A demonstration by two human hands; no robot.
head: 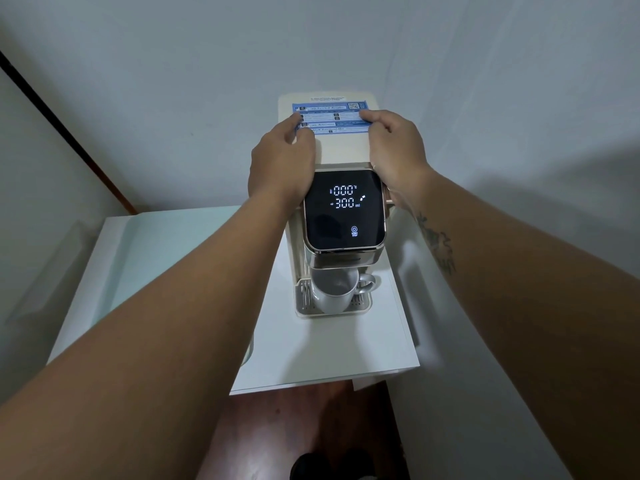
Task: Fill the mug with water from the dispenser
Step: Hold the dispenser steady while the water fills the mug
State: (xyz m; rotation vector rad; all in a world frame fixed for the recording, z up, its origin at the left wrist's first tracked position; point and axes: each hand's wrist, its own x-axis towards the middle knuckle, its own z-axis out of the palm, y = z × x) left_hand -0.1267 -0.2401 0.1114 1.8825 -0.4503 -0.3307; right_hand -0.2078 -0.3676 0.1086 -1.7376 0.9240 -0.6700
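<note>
A cream water dispenser (343, 150) stands on a white table. Its black touch panel (344, 209) reads 000 °C and 300 ml, with a start/stop icon below. A white mug (334, 294) sits upright on the drip tray (301, 299) under the spout, handle to the right. The spout hides part of its rim, and I cannot tell whether it holds water. My left hand (282, 161) grips the left side of the dispenser's top, fingers at a blue label (329, 117). My right hand (394, 150) grips the right side of the same top.
The white table (156, 271) fills the corner between two pale walls. A dark door frame (69, 133) runs along the left wall. Below the table's front edge lies dark wooden floor (294, 420), with a dark foot at the bottom.
</note>
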